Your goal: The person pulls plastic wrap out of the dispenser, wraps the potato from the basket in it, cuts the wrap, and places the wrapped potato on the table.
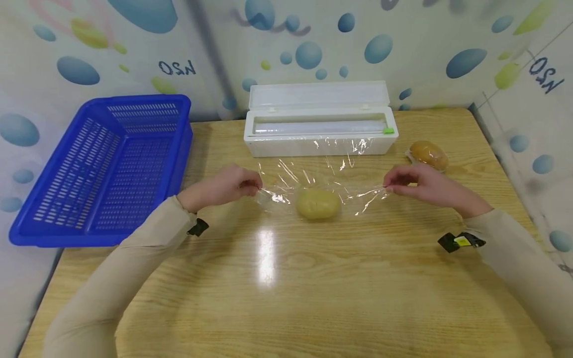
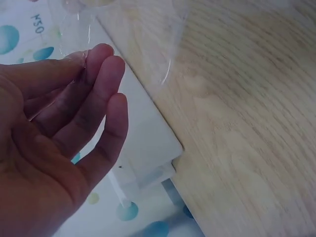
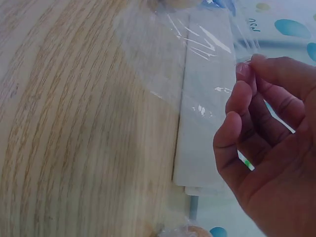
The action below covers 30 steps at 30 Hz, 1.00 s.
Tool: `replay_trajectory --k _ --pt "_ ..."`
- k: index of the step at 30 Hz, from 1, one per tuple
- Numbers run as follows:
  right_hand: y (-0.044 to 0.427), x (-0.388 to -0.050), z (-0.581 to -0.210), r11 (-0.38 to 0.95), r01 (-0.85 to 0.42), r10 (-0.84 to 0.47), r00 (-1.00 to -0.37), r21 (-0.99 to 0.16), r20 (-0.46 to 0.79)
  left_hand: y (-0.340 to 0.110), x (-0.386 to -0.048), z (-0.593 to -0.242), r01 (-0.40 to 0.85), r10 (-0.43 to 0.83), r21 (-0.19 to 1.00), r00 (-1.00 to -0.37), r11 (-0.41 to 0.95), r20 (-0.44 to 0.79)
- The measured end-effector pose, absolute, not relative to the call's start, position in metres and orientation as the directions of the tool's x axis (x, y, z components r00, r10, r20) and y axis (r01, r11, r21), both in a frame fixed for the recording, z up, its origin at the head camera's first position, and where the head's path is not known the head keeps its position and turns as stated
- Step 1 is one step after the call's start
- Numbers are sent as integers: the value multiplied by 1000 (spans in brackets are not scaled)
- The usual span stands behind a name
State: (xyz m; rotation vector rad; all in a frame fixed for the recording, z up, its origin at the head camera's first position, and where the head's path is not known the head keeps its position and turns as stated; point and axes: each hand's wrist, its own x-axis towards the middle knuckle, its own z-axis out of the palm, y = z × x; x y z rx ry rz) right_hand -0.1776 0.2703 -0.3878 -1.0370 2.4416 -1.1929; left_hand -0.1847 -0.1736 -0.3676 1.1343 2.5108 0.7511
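A sheet of clear plastic wrap (image 1: 277, 198) stretches between both hands, in front of a white wrap dispenser box (image 1: 320, 146) whose lid stands up. My left hand (image 1: 228, 185) pinches the sheet's left corner between thumb and index finger. At the other side my right hand (image 1: 416, 184) pinches the right corner the same way, its other fingers loosely bent in the right wrist view. Between the hands lies a yellowish potato (image 1: 318, 203) on the table; whether the film touches it I cannot tell. Inside the box a roll of wrap (image 1: 320, 127) shows.
A blue plastic basket (image 1: 179, 149) with slotted walls stands at the table's left. Right of the box lies a brownish, potato-like item (image 1: 428, 154) wrapped in film. A green slider (image 1: 388, 131) sits on the box's edge. Patterned walls border the wooden table (image 1: 313, 298).
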Motion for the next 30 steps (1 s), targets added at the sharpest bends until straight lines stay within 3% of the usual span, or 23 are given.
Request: replay_trajectory --k 18,23,30 --pt "258 -197 -409 571 -352 -624 -773 -741 -114 -167 -202 -396 661 773 454 -627 597 -102" --pt "254 -199 -416 556 -387 -641 -763 -736 -83 -164 -202 -399 670 774 432 -622 604 -117" --pt "247 -198 -418 643 -427 -606 -791 -636 -82 -161 -202 -402 669 760 403 -638 625 -121"
